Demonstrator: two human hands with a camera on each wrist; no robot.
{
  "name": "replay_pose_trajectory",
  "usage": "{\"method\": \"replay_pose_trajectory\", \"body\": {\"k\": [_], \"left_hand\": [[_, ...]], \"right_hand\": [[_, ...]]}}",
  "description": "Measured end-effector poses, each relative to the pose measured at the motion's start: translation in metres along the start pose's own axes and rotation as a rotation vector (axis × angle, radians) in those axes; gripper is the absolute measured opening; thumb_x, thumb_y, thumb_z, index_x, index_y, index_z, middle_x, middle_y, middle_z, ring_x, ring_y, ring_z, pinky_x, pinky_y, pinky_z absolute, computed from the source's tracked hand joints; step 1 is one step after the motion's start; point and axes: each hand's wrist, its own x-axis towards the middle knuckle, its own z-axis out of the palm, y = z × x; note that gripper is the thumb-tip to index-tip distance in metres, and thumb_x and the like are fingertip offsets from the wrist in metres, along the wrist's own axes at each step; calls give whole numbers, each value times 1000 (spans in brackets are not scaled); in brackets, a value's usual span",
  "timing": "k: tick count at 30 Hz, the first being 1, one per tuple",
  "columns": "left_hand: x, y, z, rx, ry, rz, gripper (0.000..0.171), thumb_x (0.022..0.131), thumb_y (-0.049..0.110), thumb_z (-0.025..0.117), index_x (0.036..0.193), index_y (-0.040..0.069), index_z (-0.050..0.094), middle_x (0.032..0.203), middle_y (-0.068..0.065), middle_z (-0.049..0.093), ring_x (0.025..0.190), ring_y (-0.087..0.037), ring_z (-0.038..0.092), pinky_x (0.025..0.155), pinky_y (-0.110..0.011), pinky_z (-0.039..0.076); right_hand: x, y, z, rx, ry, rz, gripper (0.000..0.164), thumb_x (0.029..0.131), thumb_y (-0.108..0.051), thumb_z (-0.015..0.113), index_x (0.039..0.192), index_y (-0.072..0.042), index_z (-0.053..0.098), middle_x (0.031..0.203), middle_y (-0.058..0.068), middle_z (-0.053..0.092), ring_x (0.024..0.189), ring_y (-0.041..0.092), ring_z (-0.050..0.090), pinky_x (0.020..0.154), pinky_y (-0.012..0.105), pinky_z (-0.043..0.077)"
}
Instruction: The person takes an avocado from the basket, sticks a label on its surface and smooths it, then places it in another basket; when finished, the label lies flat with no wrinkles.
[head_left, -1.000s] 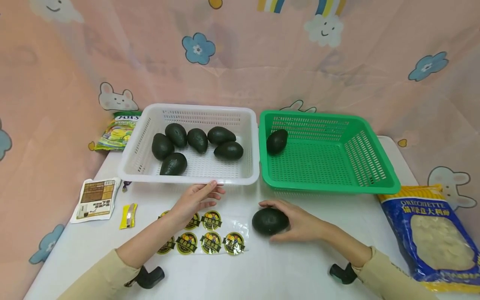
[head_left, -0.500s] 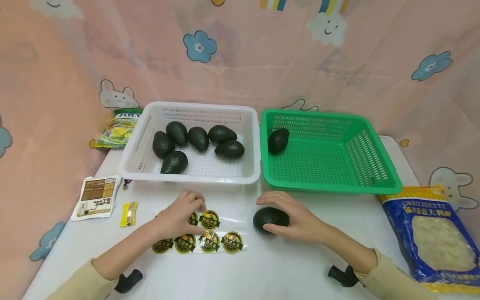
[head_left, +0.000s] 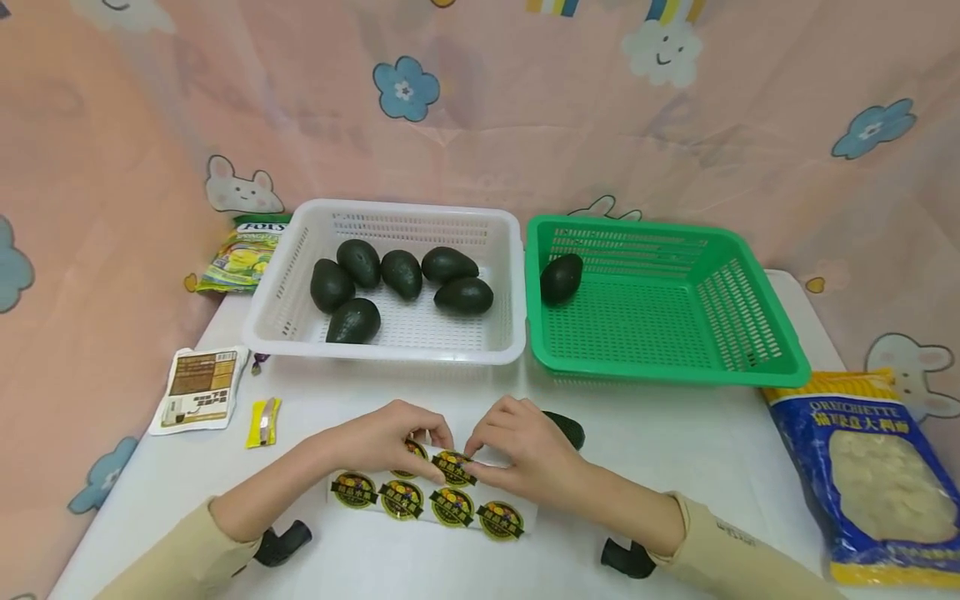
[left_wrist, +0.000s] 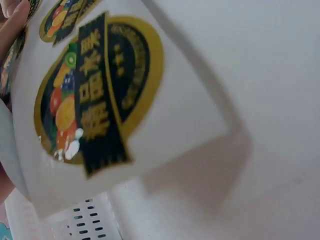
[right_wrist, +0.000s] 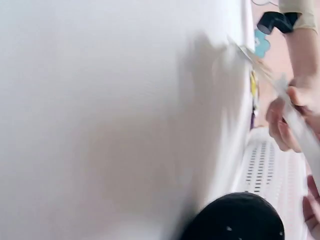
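In the head view a white sheet of round black-and-gold fruit stickers is raised off the table at the front. My left hand pinches its far edge between thumb and fingers. Thumb and fingers of my right hand pinch at the right side of the upper sticker. The left wrist view shows the sheet's corner and its shadow on the tabletop. Behind the right hand lies a dark green avocado, partly hidden by it; the right wrist view shows its rounded end.
A white basket with several avocados and a green basket with one stand at the back. Orecchiette sits at right. A snack bag, white packet and yellow wrapped sweet are at left.
My right hand has left the avocado and moved left to the sticker sheet. My left hand came back from the white basket's rim and took the sheet, lifting it off the table.
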Motion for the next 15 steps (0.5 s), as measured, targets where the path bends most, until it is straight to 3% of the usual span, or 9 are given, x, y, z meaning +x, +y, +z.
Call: {"method": "replay_pose_trajectory", "body": {"k": [4, 6, 9, 12, 15], "left_hand": [[1, -1, 0, 22, -29, -8, 30, 79, 40, 80, 102, 27, 68, 93, 18, 64, 80, -3, 56, 75, -24, 49], [0, -3, 0, 63, -39, -18, 38, 78, 41, 81, 108, 22, 68, 97, 16, 65, 85, -4, 56, 79, -25, 49], [0, -4, 2, 156, -14, -10, 58, 78, 48, 79, 123, 15, 64, 115, 11, 61, 103, -7, 53, 90, -29, 47], [4, 3, 8, 126, 101, -6, 57, 80, 49, 77, 126, 17, 63, 120, 10, 60, 111, -10, 52, 95, -33, 45], [12, 18, 15, -69, 260, -40, 30, 87, 40, 73, 110, 22, 70, 106, 12, 67, 100, -11, 60, 87, -32, 50]], "right_hand": [[-3, 0, 0, 97, 30, -22, 7, 88, -21, 74, 87, -22, 67, 86, -14, 63, 87, 8, 53, 71, 19, 42], [-6, 1, -5, 192, 24, 63, 7, 90, -21, 72, 89, -22, 66, 87, -14, 62, 84, 9, 54, 68, 20, 44], [-10, 3, -17, 352, -1, 289, 8, 90, -18, 73, 90, -21, 66, 85, -13, 62, 75, 8, 53, 62, 24, 46], [-13, 8, -30, 444, -37, 493, 6, 90, -17, 72, 91, -19, 66, 81, -12, 61, 68, 9, 51, 59, 26, 45], [-14, 12, -40, 476, -80, 584, 5, 91, -18, 71, 91, -16, 67, 78, -9, 60, 66, 10, 50, 58, 25, 43]]}}
